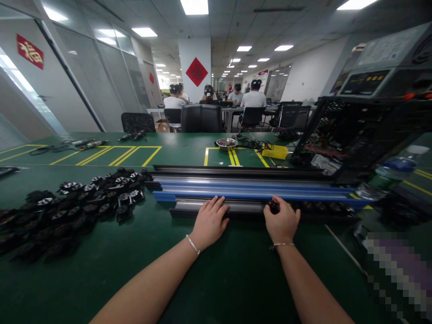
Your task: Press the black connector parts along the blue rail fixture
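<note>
Across the front channel, a long black tray with a grey inside, lie the spread fingers of my left hand. My right hand is closed over the same channel, thumb and fingers curled around a small dark part. Most of that part is hidden, so its exact kind does not show. To the right of this hand, similar small dark parts sit in a row inside the channel. Directly behind it run a blue channel and a black one, parallel to it.
Many black parts with some white pieces are heaped at left on the green table. Farther back are a metal bowl, a yellow bin and cables. An open computer case and a plastic bottle stand right. People sit beyond.
</note>
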Demonstrator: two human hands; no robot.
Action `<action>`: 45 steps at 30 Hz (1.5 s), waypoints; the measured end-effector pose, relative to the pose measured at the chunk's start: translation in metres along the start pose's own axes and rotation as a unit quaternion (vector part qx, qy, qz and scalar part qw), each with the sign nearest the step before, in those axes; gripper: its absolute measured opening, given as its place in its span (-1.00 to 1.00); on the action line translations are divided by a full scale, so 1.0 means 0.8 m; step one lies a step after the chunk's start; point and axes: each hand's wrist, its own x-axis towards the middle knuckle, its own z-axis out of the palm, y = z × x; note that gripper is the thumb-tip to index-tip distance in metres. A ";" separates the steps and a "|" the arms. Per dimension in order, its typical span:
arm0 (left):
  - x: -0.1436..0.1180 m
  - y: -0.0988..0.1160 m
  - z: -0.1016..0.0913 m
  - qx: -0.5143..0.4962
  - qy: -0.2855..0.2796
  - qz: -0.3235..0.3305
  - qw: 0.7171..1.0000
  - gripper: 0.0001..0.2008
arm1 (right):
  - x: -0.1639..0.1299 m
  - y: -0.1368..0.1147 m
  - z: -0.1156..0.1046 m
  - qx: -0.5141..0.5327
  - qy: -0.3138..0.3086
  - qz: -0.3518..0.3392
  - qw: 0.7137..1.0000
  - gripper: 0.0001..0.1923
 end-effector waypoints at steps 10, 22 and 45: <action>0.001 0.000 -0.001 0.000 -0.007 0.001 1.000 -0.64 | -0.004 -0.004 0.000 0.019 -0.030 -0.010 0.999 -0.65; 0.001 0.001 -0.001 -0.005 -0.001 -0.001 1.000 -0.63 | -0.010 -0.015 0.001 0.068 -0.052 -0.036 0.996 -0.65; 0.000 0.000 0.000 0.001 -0.008 0.004 1.000 -0.58 | -0.019 -0.029 -0.002 0.140 -0.077 -0.116 0.980 -0.70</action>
